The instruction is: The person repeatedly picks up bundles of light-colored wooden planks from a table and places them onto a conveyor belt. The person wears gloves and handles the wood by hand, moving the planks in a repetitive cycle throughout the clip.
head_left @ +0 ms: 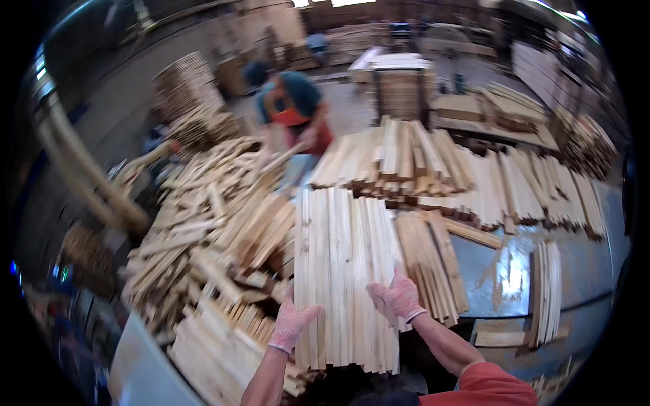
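A wide bundle of pale wooden slats (345, 271) lies side by side in front of me, its near end over a dark gap close to my body. My left hand (294, 323), in a pinkish knit glove, grips the bundle's left edge, thumb laid over the top. On the opposite edge, my right hand (401, 298), gloved alike, presses in with its thumb on the slats. The fingers under the bundle are hidden. Just right of it rests a darker group of slats (430, 264).
Loose wood strips (196, 196) pile up on the left. Stacked slats (399, 152) and further rows (501, 183) stand across the blue-grey metal table (501, 271). A short stack (546, 291) lies at right. A co-worker (291, 108) in an orange apron leans over the far side.
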